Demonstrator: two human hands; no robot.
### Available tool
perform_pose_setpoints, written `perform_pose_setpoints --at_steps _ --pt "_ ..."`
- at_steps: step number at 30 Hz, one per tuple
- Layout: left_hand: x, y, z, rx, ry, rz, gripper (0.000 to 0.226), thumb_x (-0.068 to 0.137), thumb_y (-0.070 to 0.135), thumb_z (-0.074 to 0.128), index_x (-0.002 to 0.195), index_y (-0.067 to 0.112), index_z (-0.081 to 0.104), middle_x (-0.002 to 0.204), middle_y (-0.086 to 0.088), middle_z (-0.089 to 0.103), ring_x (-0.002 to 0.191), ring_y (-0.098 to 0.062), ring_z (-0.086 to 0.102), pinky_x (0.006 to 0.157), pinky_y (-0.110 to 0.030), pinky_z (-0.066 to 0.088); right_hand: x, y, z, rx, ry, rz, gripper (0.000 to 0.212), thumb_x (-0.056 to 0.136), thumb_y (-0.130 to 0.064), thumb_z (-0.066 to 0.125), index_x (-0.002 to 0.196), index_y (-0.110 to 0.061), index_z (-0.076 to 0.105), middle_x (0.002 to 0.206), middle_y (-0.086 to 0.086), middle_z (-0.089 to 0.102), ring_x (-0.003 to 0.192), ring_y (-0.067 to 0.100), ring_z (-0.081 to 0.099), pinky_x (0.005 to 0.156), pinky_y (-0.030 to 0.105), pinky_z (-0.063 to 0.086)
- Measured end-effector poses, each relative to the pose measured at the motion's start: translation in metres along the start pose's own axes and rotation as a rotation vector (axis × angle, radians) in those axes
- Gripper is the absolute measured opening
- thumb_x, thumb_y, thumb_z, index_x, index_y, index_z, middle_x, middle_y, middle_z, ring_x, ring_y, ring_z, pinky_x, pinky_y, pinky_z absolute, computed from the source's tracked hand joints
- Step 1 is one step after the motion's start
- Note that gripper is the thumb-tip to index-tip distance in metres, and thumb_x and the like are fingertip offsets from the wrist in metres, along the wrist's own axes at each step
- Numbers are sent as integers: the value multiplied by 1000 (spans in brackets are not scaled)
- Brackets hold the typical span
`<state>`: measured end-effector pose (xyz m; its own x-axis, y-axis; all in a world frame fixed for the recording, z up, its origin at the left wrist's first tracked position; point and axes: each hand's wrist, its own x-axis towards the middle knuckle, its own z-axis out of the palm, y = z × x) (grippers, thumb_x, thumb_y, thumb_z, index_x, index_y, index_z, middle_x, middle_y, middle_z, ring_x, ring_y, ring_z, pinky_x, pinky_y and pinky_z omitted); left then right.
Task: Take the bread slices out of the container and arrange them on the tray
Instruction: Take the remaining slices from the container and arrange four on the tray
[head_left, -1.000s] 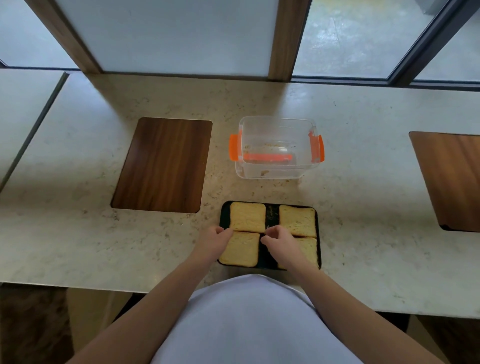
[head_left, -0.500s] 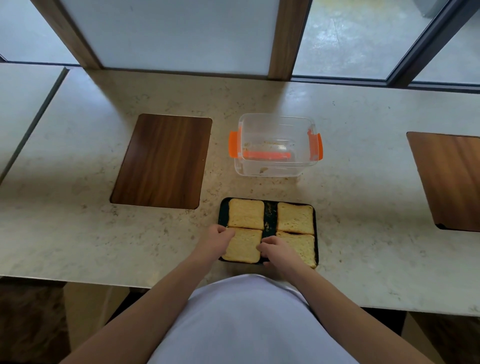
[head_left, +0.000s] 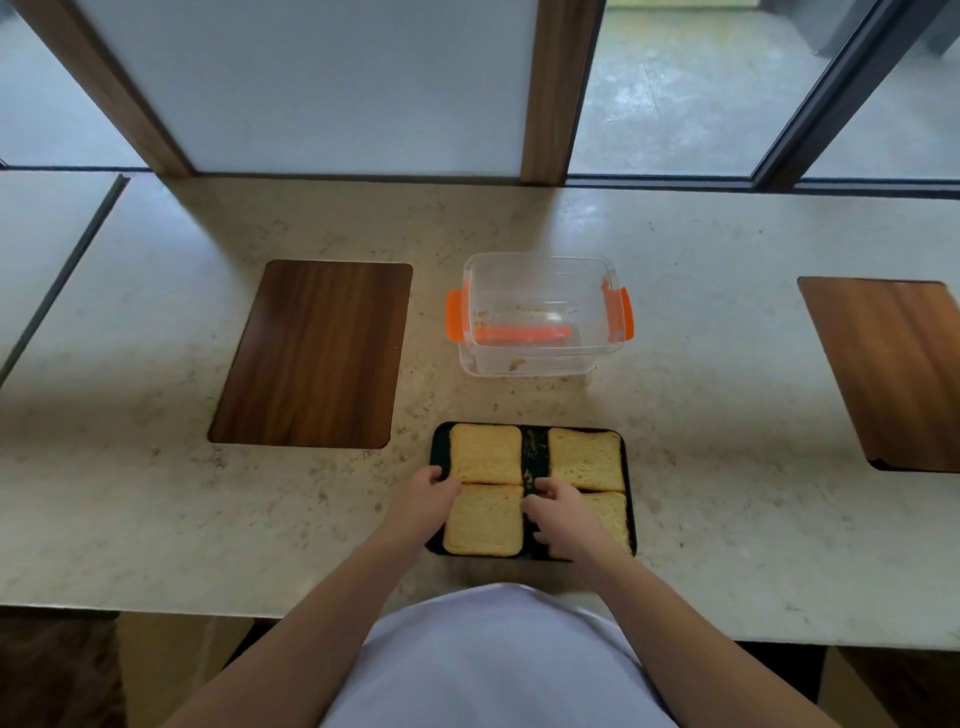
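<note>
A dark tray (head_left: 533, 451) lies near the counter's front edge with several toasted bread slices flat on it. Two sit at the far side, one left (head_left: 485, 453) and one right (head_left: 586, 458). The near-left slice (head_left: 484, 519) lies between my hands. My left hand (head_left: 426, 501) pinches its upper left corner and my right hand (head_left: 558, 514) presses its right edge, fingers curled. My right hand partly covers the near-right slice (head_left: 615, 512). Behind the tray, the clear container (head_left: 540, 364) with orange latches holds only crumbs.
A dark wooden inlay (head_left: 311, 353) is set in the marble counter left of the container, and another (head_left: 888, 374) lies at far right. Windows with wooden posts run along the back. The counter's front edge (head_left: 156, 605) is close to my body.
My right hand slid along the right edge of the near-left slice, first toward me, then back up. The slice now sits squarer under the far-left one. My left hand barely moved.
</note>
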<state>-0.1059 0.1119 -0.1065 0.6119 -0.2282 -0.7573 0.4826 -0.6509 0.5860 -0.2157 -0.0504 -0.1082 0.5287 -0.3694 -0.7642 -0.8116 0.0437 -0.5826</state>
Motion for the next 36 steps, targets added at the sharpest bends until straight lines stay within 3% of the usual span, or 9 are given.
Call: perform_pose_setpoints --at_steps 3,9,11,17,24,28,32,36 --pt "7 14 0 -77 -45 -92 63 96 27 53 153 13 29 139 -14 48 119 -29 51 98 -43 48 7 -12 1 43 -42 63 62 96 -24 58 154 -15 36 135 9 57 116 24 58 90 39 58" --pt "11 28 -2 -4 -45 -70 40 95 28 51 132 12 51 105 -3 56 97 -22 57 84 -38 51 10 -25 7 13 -59 75 58 95 -26 58 150 -15 43 111 -1 54 107 18 54 74 30 55" --pt "10 28 -2 0 -54 -63 25 94 28 52 115 15 57 105 -4 57 93 -20 58 83 -39 52 10 -27 9 8 -50 74 57 95 -25 58 149 -15 43 114 0 52 107 18 53 77 31 55" --pt "12 20 -9 3 -89 -55 17 89 31 55 100 19 62 102 -6 64 90 -17 62 63 -31 49 10 -26 14 5 -57 53 56 96 -24 57 149 -12 43 118 2 50 109 19 51 88 34 55" --pt "15 19 -12 -25 -61 -54 16 91 31 56 102 21 60 94 0 62 84 -14 61 63 -31 49 12 -29 19 -4 -66 38 54 96 -24 58 147 -11 44 121 3 52 112 20 53 93 37 55" --pt "17 20 -11 -6 -45 -44 18 92 31 56 108 22 56 93 3 60 84 -14 59 66 -31 51 14 -29 18 -8 -70 54 52 96 -25 59 145 -13 45 120 3 52 112 20 53 86 34 55" --pt "18 20 -7 28 -59 -47 37 93 32 56 127 19 54 116 -5 58 100 -20 56 67 -30 50 13 -28 16 -32 -77 58 55 95 -28 58 146 -15 44 117 2 54 109 19 55 74 29 53" --pt "19 19 -5 30 -64 -32 43 92 31 56 133 16 54 119 -6 58 103 -21 57 71 -32 52 13 -26 12 -50 -72 61 55 95 -29 58 146 -15 44 118 3 56 111 21 56 83 34 55"
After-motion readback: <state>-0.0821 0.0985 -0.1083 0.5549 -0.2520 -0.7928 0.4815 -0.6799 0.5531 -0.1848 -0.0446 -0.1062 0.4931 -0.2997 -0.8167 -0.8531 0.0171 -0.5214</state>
